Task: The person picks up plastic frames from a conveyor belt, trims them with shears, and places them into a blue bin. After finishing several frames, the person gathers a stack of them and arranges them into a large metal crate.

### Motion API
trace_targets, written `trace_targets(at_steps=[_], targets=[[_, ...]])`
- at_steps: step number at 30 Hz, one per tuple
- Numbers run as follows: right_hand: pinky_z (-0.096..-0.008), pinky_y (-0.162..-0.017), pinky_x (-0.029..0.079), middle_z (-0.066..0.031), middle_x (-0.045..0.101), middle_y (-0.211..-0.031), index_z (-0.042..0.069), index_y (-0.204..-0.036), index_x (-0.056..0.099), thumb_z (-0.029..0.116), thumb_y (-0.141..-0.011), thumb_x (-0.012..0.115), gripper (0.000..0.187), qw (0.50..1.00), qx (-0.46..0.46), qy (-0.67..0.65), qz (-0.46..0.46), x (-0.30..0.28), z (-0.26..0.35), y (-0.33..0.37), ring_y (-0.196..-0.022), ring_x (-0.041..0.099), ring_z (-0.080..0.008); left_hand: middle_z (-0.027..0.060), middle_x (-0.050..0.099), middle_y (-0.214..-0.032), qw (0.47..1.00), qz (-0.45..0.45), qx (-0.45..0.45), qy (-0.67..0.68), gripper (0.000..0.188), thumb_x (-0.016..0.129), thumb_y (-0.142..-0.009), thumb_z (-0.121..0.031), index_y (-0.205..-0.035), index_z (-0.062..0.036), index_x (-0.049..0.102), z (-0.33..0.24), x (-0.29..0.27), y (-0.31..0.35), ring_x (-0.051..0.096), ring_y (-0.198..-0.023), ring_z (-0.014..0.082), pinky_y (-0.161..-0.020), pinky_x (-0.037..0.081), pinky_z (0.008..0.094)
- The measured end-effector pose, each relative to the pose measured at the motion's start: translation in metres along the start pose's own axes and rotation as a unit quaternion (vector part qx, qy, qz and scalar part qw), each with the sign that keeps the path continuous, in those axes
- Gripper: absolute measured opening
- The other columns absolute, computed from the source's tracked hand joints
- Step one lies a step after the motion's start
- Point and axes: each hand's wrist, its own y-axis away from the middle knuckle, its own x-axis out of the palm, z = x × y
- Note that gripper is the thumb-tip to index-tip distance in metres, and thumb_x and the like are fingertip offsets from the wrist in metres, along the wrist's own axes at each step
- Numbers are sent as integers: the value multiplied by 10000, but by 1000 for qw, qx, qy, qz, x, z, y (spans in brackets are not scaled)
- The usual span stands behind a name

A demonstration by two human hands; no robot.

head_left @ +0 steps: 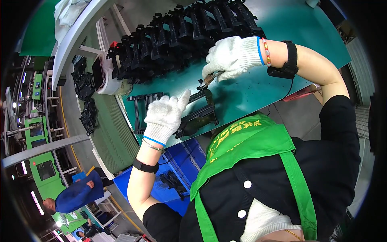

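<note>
White knitted gloves (244, 52) cover both hands. Right hand (227, 60) pinches a small brownish tool (209, 79) at the far end of one black plastic frame (199, 114), lying by the desk's (310, 32) near edge. Left hand (166, 113) overlaps its left side, forefinger stretched; whether it grips, I cannot tell. Similar frames (177, 36) line the far edge; open room is toward the right edge.

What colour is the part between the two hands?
The part is black, seen best in the head view.

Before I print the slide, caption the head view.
Gloved left hand at a black part, gloved right hand holding a tool at the part's end, more black parts rowed beyond.
</note>
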Motion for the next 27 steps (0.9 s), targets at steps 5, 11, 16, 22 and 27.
trace_targets(at_steps=[5,11,16,22,27], targets=[[-472,-744,558,-138,687,-891,185,-1267,691,310,-894,664,395,998,12,-53,25,-1,4,0,-883,684,-354,57,673,-838,1000,-1,2,-6,535,565,-892,-117,-1416,-218,605,0,-6,5,683,-806,251,-637,580,417],[-464,-735,560,-117,692,-877,189,-1254,693,320,-884,675,393,983,42,-151,94,4,-5,2,-855,692,-334,52,667,-822,1000,-12,22,-16,533,578,-885,-118,-1407,-219,614,1,-7,-3,677,-795,240,-622,578,404],[-450,-733,563,-92,701,-853,177,-1238,690,291,-897,656,361,986,75,-90,120,-9,13,-4,-839,701,-327,54,678,-849,999,3,32,-29,556,600,-887,-149,-1437,-206,544,1,-7,3,687,-805,236,-597,580,385],[-428,-739,562,-70,704,-837,146,-1218,684,165,-900,650,321,989,13,-50,-135,18,10,5,-818,703,-314,68,675,-822,993,-37,-72,91,480,625,-905,-147,-1382,-188,589,-2,-6,21,678,-784,236,-608,565,370],[-438,-761,553,-83,696,-897,117,-1210,681,107,-891,692,320,907,163,-130,-367,45,33,8,-838,688,-309,27,632,-771,726,-146,-343,578,335,659,-973,-198,-1294,-113,615,-14,24,73,621,-706,161,-595,528,333]])
